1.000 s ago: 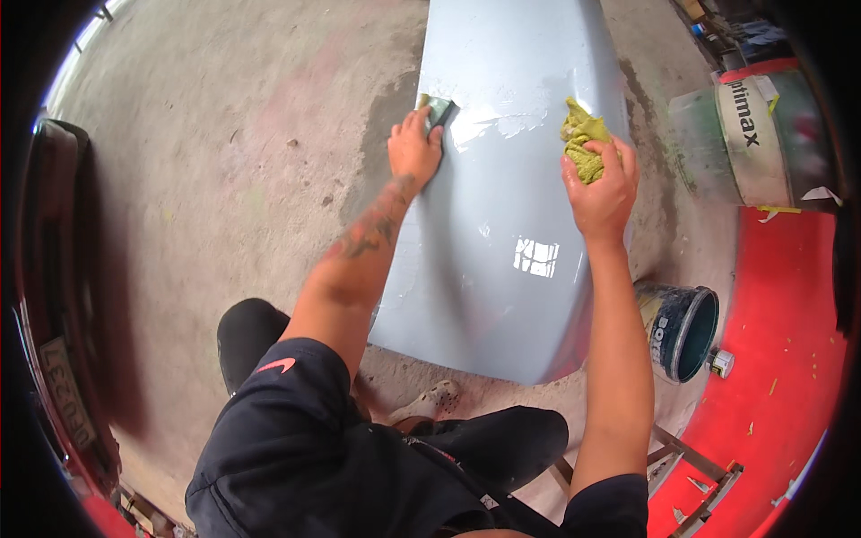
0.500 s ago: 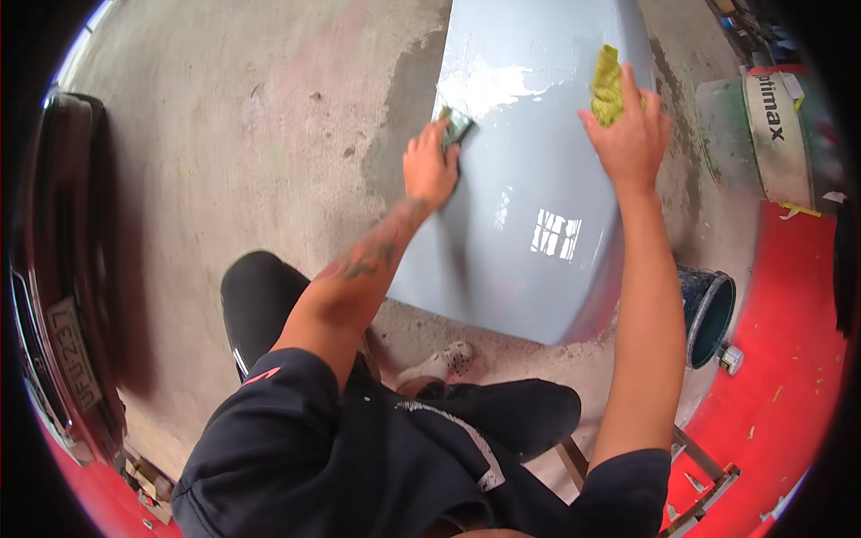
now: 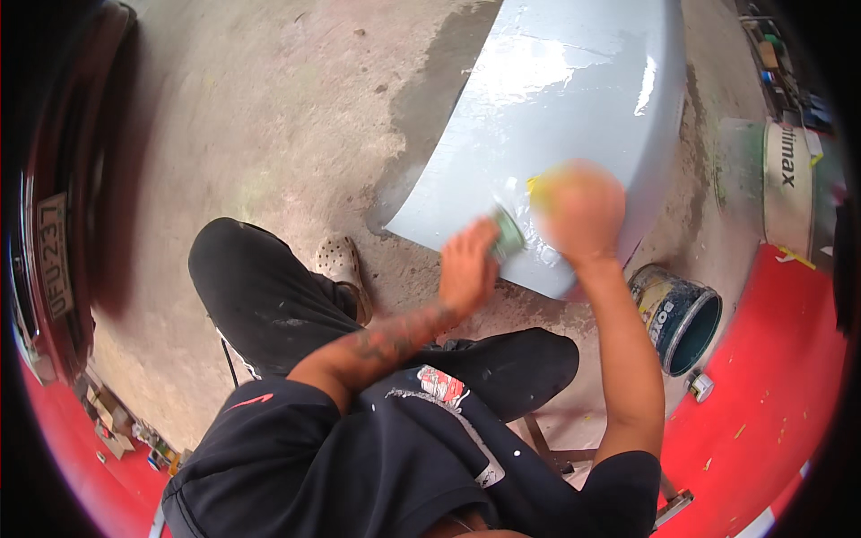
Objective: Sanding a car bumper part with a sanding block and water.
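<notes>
A light grey-blue painted car panel point(image 3: 574, 108) lies in front of me, wet and shiny in patches. Near its close edge, my left hand point(image 3: 469, 264) grips a green sanding pad point(image 3: 509, 233) pressed against or just over the surface. My right hand point(image 3: 587, 215), smeared by motion, is just to the right over the panel, closed on a yellow cloth point(image 3: 534, 185). Most of the cloth is hidden by the hand and the blur.
A dark bucket point(image 3: 650, 309) stands right of the panel, with a small can point(image 3: 700, 386) beside it. Farther right is a large whitish drum point(image 3: 789, 188) next to a red floor area point(image 3: 762, 359). A dark red car point(image 3: 54, 170) is at the far left.
Both hands have come back toward me, to the panel's near edge, and closer together. The sanding pad and cloth have moved with them. The view has shifted.
</notes>
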`<state>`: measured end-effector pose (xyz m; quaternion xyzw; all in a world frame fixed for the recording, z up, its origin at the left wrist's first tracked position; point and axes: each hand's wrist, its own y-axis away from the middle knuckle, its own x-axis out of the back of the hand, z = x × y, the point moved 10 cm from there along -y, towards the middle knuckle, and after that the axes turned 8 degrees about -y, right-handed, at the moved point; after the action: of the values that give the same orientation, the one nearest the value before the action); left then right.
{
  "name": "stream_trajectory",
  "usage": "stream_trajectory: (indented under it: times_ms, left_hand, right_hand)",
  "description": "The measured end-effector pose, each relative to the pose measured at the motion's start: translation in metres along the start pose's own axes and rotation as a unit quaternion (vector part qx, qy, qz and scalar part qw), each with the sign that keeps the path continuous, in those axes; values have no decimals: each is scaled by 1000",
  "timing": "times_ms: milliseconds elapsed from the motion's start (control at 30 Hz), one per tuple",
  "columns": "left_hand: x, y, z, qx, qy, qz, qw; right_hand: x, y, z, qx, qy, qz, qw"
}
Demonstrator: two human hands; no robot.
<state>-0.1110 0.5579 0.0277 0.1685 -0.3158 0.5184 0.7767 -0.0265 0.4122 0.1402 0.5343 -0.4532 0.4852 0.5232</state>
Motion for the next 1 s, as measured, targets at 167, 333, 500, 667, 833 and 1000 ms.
stream_trajectory:
  times_ms: [167,333,500,667,833,1000]
  left_hand:
    - [11,-2,-83,112,-13,43,993]
    - [17,-16,-81,240,-59,29,969]
    - [12,19,-66,179,-29,11,983]
    - [31,13,-142,331,-47,62,940]
    - [33,26,-86,114,-67,134,982]
    - [21,39,-150,243,-12,83,966]
  right_hand:
    - [37,-11,29,20,-42,138,989]
    - [41,-5,43,23,-143,225,963]
    - [46,0,43,14,-147,248,958]
    - [43,1,42,7,-133,254,958]
    - [46,-2,42,6,-125,258,958]
    - [41,0,45,-1,-125,266,956]
